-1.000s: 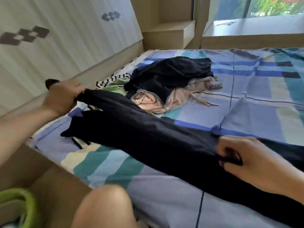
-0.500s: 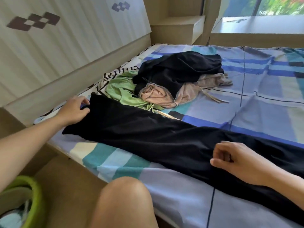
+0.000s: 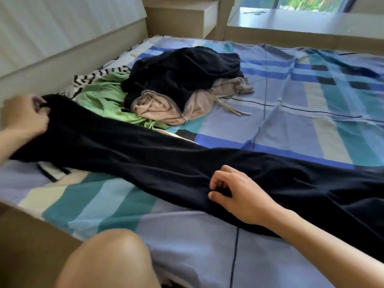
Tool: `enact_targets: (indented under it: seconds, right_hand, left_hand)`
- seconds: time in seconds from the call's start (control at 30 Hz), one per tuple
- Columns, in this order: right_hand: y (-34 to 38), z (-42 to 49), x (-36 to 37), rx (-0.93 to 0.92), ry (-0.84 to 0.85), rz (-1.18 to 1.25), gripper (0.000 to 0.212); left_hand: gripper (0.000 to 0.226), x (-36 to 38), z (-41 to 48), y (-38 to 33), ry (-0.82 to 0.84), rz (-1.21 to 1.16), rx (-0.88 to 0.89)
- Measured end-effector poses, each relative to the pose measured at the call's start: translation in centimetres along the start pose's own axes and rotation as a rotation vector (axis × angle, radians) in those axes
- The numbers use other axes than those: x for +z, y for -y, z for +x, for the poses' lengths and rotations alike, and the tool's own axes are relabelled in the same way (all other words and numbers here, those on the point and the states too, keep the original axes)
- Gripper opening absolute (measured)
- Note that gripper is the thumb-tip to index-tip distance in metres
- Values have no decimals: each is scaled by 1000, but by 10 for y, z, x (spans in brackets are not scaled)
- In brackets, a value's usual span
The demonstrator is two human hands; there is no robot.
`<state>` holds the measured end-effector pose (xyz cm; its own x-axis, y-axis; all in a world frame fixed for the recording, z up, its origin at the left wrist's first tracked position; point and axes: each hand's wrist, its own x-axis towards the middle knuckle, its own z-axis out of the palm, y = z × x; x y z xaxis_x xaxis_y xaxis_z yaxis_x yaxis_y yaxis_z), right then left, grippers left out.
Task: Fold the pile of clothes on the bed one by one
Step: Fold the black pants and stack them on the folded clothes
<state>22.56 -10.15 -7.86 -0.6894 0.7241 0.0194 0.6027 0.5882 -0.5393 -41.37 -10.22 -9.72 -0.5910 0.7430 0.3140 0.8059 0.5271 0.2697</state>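
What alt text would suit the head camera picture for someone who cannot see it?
A long black fabric garment lies stretched across a checked blue and teal bedsheet; the person's left hand grips one end and the right hand rests curled on its middle. Behind it sits a rumpled heap of black, pink, green and striped clothes.

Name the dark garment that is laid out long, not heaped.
The long black garment stretched across the bed, its end gripped by the left hand; the crumpled dark garment tops the pile.
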Motion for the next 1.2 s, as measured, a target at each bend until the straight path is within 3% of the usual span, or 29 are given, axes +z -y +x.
enact_targets:
  seconds: [0.07,0.13,0.27,0.33,0.47,0.53,0.6,0.7,0.8,0.93,1.07,1.2]
  right_hand:
    - [2,1,5,-5,10,-48,16]
    - [2,1,11,9,-13,-84,19]
    - [-2,3,18,22,-67,-106,25]
    - [-7,6,24,24,-93,-102,34]
    - [-15,15,35,65,-125,-113,47]
    - [0,24,35,38,-130,-79,45]
    - [22,35,33,-27,-153,-45,38]
    - [61,62,34,-201,-137,-43,28]
    - [89,95,45,-269,-48,-55,40]
    - [108,122,63,-267,33,-66,53]
    - [108,128,75,-245,91,-67,59]
    - [98,122,87,-253,94,-82,61]
  left_hand:
    - [37,-57,-50,-70,25,112,-188]
    - [51,-66,-74,-96,44,211,-210]
    - [42,-75,-99,-102,41,81,-375]
    - [49,-86,-111,-96,82,-18,-465]
    - [48,-100,-155,-96,447,-179,-642]
    - [58,-109,-180,-99,642,-203,-693]
    - [62,-108,-193,-101,721,-298,-720]
    - [42,-99,-194,-101,542,-702,-825]
    - [32,-90,-186,-108,343,-1119,-900]
    - [26,-81,-168,-103,159,-1459,-908]
    - [39,-78,-144,-78,105,-1421,-988]
    - [53,-82,-125,-61,351,-1224,-1012]
